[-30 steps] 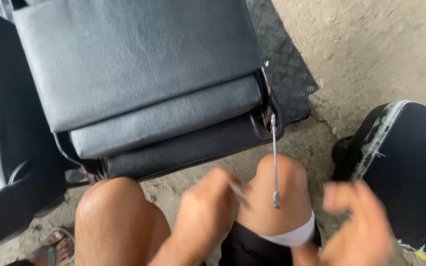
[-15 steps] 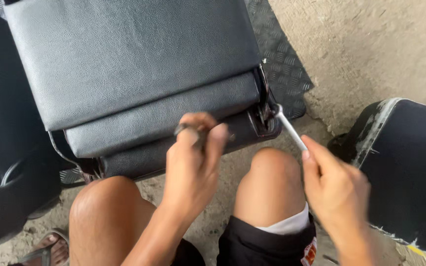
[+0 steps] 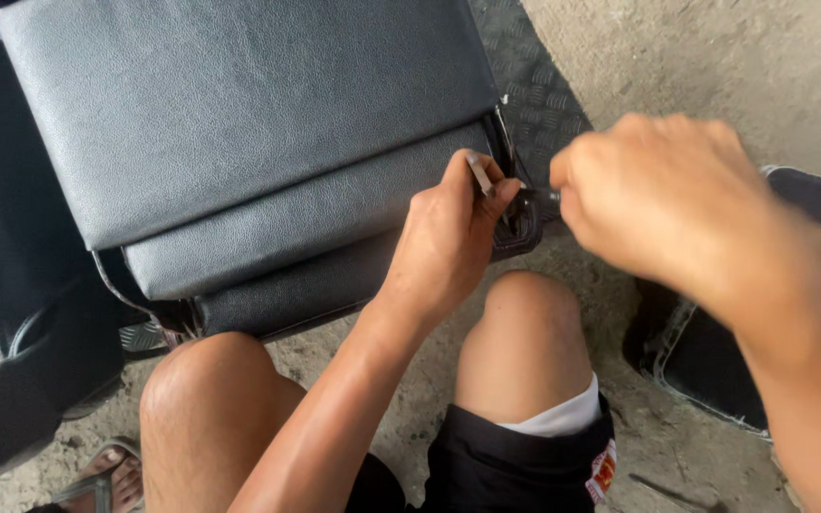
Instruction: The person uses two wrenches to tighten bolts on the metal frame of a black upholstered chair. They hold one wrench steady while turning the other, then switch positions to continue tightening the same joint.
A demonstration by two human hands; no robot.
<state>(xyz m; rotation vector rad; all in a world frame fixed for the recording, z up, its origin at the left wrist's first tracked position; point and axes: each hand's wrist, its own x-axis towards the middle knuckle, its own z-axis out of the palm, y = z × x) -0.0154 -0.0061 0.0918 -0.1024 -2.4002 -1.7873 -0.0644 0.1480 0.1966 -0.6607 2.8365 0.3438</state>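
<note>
While you crouch at the black seat cushion (image 3: 239, 123), left hand (image 3: 448, 237) pinching a thin stick (image 3: 479, 175), right hand (image 3: 662, 199) fisted — blurred — round a metal rod (image 3: 539, 195).

L hand (image 3: 448, 237) pinched shut; R hand (image 3: 662, 204) fisted (blurred).

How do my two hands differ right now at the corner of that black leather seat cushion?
The left hand is sharp in view, pinching a thin pale stick against the black leather seat cushion; the right hand is blurred, fisted, nearer the camera, off the cushion's edge. Both meet at the cushion's right corner.
</note>
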